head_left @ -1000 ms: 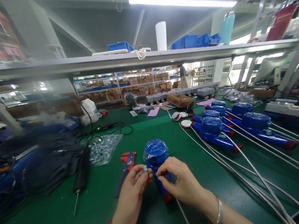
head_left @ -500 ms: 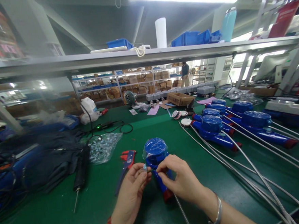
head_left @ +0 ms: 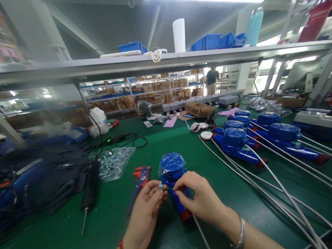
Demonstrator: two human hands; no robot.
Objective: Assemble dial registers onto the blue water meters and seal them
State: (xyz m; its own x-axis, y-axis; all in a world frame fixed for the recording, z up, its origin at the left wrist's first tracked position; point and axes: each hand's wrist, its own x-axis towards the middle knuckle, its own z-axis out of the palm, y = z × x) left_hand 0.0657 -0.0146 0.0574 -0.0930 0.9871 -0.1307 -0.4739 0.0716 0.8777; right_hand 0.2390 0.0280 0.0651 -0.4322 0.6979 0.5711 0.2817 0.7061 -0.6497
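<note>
Between thumb and fingertips, my left hand (head_left: 149, 205) pinches a small light-blue connector (head_left: 160, 185). My right hand (head_left: 198, 196) is closed at the fingertips on a thin wire (head_left: 169, 188) that runs toward the connector; whether the wire sits inside it is too small to tell. Just behind both hands stands a blue water meter (head_left: 173, 164) with a film-wrapped round top and a dark red end cap. A braided cable (head_left: 202, 235) trails from under my right hand toward the front edge. Left of the meter lies a red and blue wire stripper (head_left: 141, 179).
A bag of small blue connectors (head_left: 116, 162) and a black electric screwdriver (head_left: 89, 190) lie left. Several more blue meters (head_left: 235, 136) with long cables (head_left: 261, 186) cover the right. An open cardboard box (head_left: 200, 109) sits behind, under an overhead shelf (head_left: 172, 58). A person (head_left: 212, 81) stands far back.
My hands, the connector and the wire stay almost exactly in place. In the background, the distant person has shifted to the right.
</note>
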